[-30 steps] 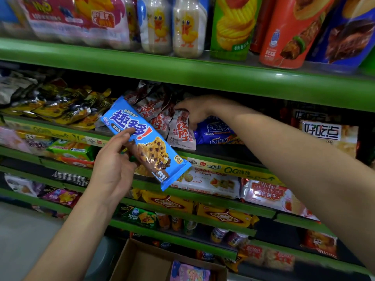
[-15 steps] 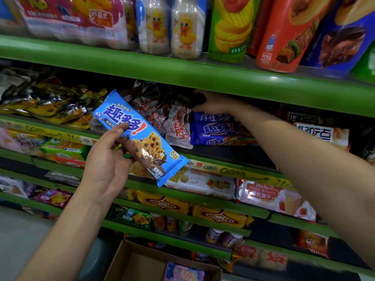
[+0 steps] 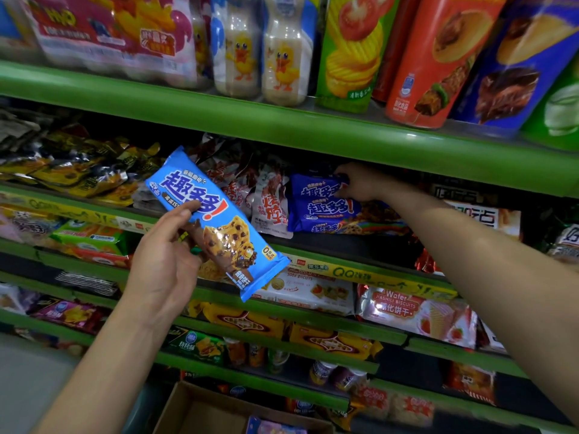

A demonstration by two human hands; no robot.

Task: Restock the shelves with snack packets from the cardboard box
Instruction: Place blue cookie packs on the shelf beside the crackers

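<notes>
Our right hand (image 3: 360, 183) has slid rightward along the second shelf since a second ago, from the white-and-red sachets to the top corner of the dark blue cookie packets; the left hand (image 3: 163, 261) has held its packet in much the same spot.

Nearest us, at the bottom edge, the open brown cardboard box (image 3: 200, 411) sits on the floor below the shelving, a pink-and-purple packet (image 3: 272, 427) showing inside it.

Above it, our left hand grips a long, light blue plastic cookie packet (image 3: 216, 220) printed with chocolate-chip cookies. The thumb lies across its face and the fingers (image 3: 191, 247) curl behind. The packet is held tilted in the air, in front of the shelf edge and clear of it.

Farther in, our right hand reaches under the green metal shelf (image 3: 313, 133) above. Its fingers (image 3: 340, 192) curl round the upper right corner of the stacked dark blue cookie packets (image 3: 319, 208), which lie on the second shelf just beside the white-and-red sachets (image 3: 269, 205).

Farthest up, duck-printed bottles (image 3: 282, 57) and tall red, green and blue crisp tubes (image 3: 438, 57) stand on the top shelf.
</notes>
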